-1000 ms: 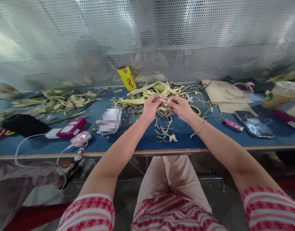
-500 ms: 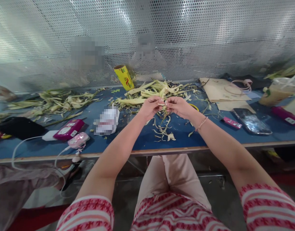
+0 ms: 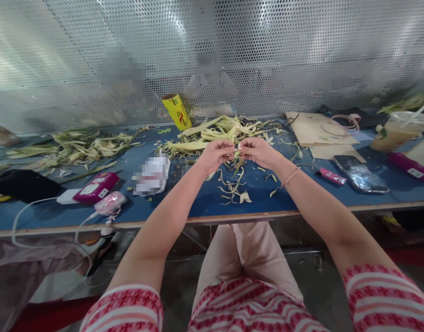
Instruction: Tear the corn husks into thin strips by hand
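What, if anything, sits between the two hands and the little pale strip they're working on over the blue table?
Nothing visible does. The left hand and right hand meet fingertip to fingertip and already pinch the pale strip between them, held above the blue table. Loose husk scraps lie on the table below the hands, not between them and the strip.

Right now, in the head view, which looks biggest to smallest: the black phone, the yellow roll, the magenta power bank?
1. Black phone, largest.
2. Yellow roll and magenta power bank look alike; the roll lies farther away, so no ranking.
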A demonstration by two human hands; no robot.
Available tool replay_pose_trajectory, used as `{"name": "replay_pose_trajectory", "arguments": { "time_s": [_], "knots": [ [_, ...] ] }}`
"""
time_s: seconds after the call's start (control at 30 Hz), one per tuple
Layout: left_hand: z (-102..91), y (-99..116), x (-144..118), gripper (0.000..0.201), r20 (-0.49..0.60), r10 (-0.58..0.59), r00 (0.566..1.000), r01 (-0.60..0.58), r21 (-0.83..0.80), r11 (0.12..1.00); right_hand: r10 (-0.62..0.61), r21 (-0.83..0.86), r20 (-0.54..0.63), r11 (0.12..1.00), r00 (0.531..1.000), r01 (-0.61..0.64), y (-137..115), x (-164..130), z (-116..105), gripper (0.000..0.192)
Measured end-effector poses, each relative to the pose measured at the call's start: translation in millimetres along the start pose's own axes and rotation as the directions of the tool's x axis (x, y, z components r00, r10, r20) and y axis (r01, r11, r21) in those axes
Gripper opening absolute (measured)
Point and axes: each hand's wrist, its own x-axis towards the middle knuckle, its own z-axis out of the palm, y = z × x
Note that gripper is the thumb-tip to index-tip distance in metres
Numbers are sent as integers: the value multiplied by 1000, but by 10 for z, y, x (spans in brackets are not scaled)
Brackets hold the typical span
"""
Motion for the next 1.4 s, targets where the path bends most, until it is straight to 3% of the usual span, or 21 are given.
{"name": "replay_pose_trajectory", "arguments": {
  "time_s": [0.4, 0.53, 0.7, 0.83, 1.0, 1.4],
  "knots": [
    [26, 44, -23, 25, 9, -26, 1000, 27, -95, 995, 14, 11, 52, 1000, 999, -15, -5, -12, -37, 25],
    [24, 33, -38, 30, 112, -14, 994, 26, -107, 994, 7, -26, 70, 1000, 998, -5, -2, -23, -16, 28],
    [29, 16, -54, 33, 259, 50, 965, -56, 14, 998, 26, -41, 73, 999, 997, -23, 13, -19, -10, 30],
    [8, 27, -51, 35, 216, 103, 971, -130, 115, 985, 35, -45, 57, 998, 998, -32, 18, -7, -16, 32],
    [-22, 34, -48, 39, 178, 75, 981, -108, 185, 977, 28, -50, 35, 998, 999, -26, 11, -5, -22, 35],
    [53, 1, -26, 35, 63, 102, 993, -108, 92, 990, 31, -4, 23, 1000, 999, -31, 5, 7, -45, 29]
  ]
}}
